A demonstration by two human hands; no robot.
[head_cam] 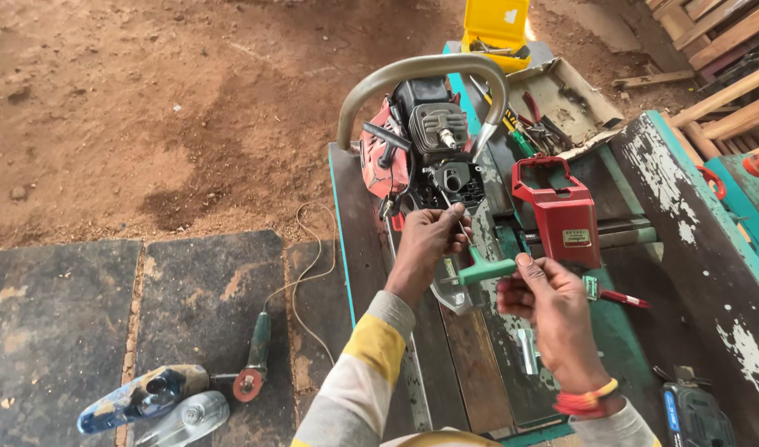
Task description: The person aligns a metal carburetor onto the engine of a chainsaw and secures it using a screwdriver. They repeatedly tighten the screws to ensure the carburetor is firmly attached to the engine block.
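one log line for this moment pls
left hand at chainsaw engine | right hand grips green-handled tool | red cover off, on workbench

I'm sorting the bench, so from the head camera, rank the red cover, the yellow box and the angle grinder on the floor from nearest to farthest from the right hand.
From the right hand:
1. Red cover, on the bench just above the hand.
2. Yellow box, at the bench's far end.
3. Angle grinder, down on the floor mat to the left.

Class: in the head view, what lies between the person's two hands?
A green tool handle spans the gap between the left hand and right hand, seen in the head view.
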